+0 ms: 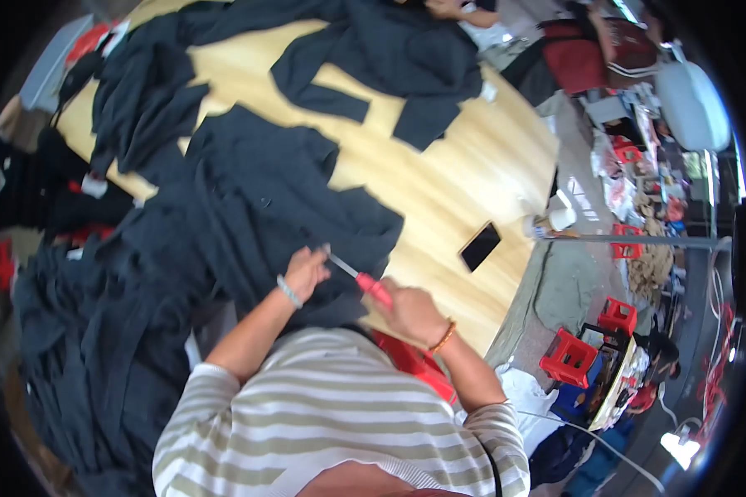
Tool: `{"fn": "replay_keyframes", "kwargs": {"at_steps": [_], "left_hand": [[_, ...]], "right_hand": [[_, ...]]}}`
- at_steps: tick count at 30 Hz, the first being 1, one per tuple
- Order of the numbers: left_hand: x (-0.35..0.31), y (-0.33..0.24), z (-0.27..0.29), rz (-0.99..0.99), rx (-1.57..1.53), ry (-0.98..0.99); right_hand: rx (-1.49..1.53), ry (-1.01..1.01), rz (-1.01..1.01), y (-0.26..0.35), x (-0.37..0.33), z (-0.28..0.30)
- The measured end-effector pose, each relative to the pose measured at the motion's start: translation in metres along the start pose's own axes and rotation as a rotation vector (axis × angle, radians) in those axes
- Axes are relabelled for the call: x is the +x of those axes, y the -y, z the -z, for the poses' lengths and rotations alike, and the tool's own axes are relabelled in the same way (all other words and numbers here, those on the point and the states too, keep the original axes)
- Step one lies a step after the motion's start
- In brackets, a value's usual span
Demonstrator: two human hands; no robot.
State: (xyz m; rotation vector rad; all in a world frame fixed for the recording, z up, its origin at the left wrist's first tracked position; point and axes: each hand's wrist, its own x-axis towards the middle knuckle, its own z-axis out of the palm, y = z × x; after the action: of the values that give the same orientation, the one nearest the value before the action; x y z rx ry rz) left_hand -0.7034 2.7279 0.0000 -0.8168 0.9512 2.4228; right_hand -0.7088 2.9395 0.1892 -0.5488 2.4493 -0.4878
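A dark garment (265, 203) with small round buttons lies spread on the wooden table before me. My right hand (413, 313) is wrapped round the red handle of a tool (373, 287) with a thin metal shaft; its exact kind is not clear. The shaft points up and left across the cloth. Close to its tip, my left hand (307, 273) is closed in a pinch over the garment. What those fingers hold is too small and blurred to make out. Both wrists wear beaded bracelets.
More dark garments (381, 54) cover the table's far side, and a large dark heap (99, 348) hangs at the left. A phone (480, 247) lies to the right on the table (439, 182). Red stools (570, 358) stand beyond. Other people sit at the far and left edges.
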Motion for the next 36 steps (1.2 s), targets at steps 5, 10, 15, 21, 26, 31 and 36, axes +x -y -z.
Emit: {"fn": "replay_keyframes", "kwargs": {"at_steps": [5, 10, 15, 21, 26, 31, 36], "left_hand": [[-0.009, 0.035, -0.015, 0.212, 0.036, 0.063], [0.02, 0.028, -0.009, 0.212, -0.107, 0.104], [0.021, 0.016, -0.021, 0.234, -0.207, 0.251], [0.015, 0.019, -0.023, 0.252, -0.145, 0.18], [0.019, 0.025, -0.003, 0.252, -0.232, 0.203], [0.02, 0.03, -0.006, 0.064, 0.143, -0.087], [0.003, 0.011, -0.018, 0.231, 0.25, -0.029]], "right_hand": [[-0.034, -0.005, -0.004, -0.021, -0.024, 0.004], [-0.208, 0.109, -0.173, -0.054, -0.075, -0.003], [-0.15, 0.14, -0.3, -0.058, -0.087, 0.0], [-0.167, 0.109, -0.3, -0.054, -0.075, -0.011], [-0.137, 0.127, -0.334, -0.062, -0.08, -0.014], [0.074, 0.148, -0.106, -0.023, -0.072, 0.01], [0.032, 0.172, -0.15, -0.027, -0.062, 0.007]]}}
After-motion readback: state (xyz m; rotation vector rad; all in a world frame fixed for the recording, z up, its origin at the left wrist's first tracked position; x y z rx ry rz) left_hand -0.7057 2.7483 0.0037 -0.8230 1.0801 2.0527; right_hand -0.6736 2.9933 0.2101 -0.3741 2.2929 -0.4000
